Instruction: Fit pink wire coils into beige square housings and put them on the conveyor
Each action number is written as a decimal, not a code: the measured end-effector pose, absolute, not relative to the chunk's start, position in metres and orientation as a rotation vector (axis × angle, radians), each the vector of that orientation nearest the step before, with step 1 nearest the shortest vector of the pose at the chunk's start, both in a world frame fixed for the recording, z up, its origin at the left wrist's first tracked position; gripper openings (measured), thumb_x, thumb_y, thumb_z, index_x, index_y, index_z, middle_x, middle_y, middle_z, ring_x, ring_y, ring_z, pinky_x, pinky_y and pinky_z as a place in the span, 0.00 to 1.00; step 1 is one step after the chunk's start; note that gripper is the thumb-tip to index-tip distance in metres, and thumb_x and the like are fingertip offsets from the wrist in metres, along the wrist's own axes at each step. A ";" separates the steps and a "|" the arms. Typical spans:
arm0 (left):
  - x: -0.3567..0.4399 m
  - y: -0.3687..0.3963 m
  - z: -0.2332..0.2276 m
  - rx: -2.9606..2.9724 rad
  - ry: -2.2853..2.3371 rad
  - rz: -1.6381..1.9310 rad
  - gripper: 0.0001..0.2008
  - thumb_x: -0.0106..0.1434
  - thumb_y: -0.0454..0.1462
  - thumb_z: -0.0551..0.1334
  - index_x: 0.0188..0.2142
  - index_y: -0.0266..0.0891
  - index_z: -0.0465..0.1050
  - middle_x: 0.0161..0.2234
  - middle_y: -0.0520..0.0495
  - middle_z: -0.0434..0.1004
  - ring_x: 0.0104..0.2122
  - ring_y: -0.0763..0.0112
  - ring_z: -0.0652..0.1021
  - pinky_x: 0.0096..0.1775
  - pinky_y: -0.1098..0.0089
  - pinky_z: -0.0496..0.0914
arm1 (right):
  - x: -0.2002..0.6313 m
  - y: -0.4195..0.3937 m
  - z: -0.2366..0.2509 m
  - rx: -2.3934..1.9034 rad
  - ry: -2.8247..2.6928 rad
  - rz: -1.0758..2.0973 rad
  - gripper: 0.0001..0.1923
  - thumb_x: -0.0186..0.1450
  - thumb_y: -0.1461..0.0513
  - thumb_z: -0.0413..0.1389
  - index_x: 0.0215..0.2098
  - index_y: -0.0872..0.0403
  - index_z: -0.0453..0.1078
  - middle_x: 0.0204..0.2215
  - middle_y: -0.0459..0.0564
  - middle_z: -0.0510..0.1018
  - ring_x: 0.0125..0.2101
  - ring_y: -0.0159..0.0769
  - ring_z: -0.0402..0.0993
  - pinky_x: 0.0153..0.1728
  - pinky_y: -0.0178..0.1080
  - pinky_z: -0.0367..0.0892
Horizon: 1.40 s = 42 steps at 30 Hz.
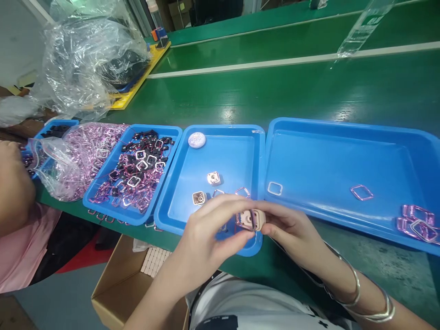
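Both of your hands meet over the near rim of the middle blue tray [172,192]. Your right hand [292,227] grips a small tan square block [258,220] between thumb and fingers, and your left hand [206,229] pinches a pink wire coil [244,221] against the block's face, at about 9 o'clock of it. Neither hand is free; each is closed on its own part, and the two parts touch.

As a judgement of progress: the coil looks to be partly seated on the block, not yet let go, so this piece is mid-fit. Two more tan blocks [213,178] lie in the middle tray at about 11 o'clock from your hands, with a loose coil [242,192] or two just beyond your fingers and a round white disc [197,140] at the tray's far corner.

At 9 to 10 o'clock, the left blue tray [172,137] is heaped with black frames and coils [137,169], and a clear bag of pink coils [85,151] sits beside it; that stock looks large, so much appears left to do. At 3 o'clock, the big blue tray [343,156] holds only a few pieces: one pale ring [275,188], one coil [361,192] and a small cluster [417,222] at its right end. That suggests few are finished.

Another person's pink sleeve [24,247] shows at the left edge. An open cardboard box [113,284] sits below the table [309,91] near your left arm.
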State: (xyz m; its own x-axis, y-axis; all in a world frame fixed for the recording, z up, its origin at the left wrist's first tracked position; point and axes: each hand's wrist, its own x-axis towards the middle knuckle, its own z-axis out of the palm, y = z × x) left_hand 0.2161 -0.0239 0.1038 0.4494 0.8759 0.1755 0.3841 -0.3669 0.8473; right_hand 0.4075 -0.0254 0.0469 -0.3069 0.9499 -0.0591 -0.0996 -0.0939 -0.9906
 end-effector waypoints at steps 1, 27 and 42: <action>0.218 -0.026 0.102 1.841 1.040 0.874 0.18 0.63 0.32 0.62 0.51 0.47 0.67 0.52 0.47 0.73 0.53 0.63 0.73 0.52 0.64 0.70 | 0.407 -0.025 0.047 -1.006 -1.292 1.563 0.17 0.60 0.51 0.62 0.46 0.45 0.76 0.43 0.49 0.82 0.42 0.44 0.79 0.42 0.43 0.75; 0.239 -0.036 0.080 1.518 1.270 1.097 0.24 0.46 0.34 0.74 0.44 0.46 0.78 0.42 0.47 0.80 0.43 0.63 0.79 0.45 0.65 0.76 | 0.399 -0.036 0.039 -1.019 -1.287 1.305 0.13 0.55 0.62 0.67 0.39 0.46 0.77 0.38 0.50 0.75 0.40 0.42 0.74 0.40 0.42 0.73; 0.250 -0.037 0.079 1.522 1.392 1.042 0.20 0.38 0.30 0.76 0.32 0.41 0.76 0.34 0.53 0.74 0.37 0.68 0.75 0.40 0.69 0.70 | 0.395 -0.044 0.035 -1.105 -1.195 1.209 0.21 0.55 0.67 0.66 0.45 0.43 0.70 0.38 0.44 0.79 0.40 0.36 0.77 0.44 0.37 0.74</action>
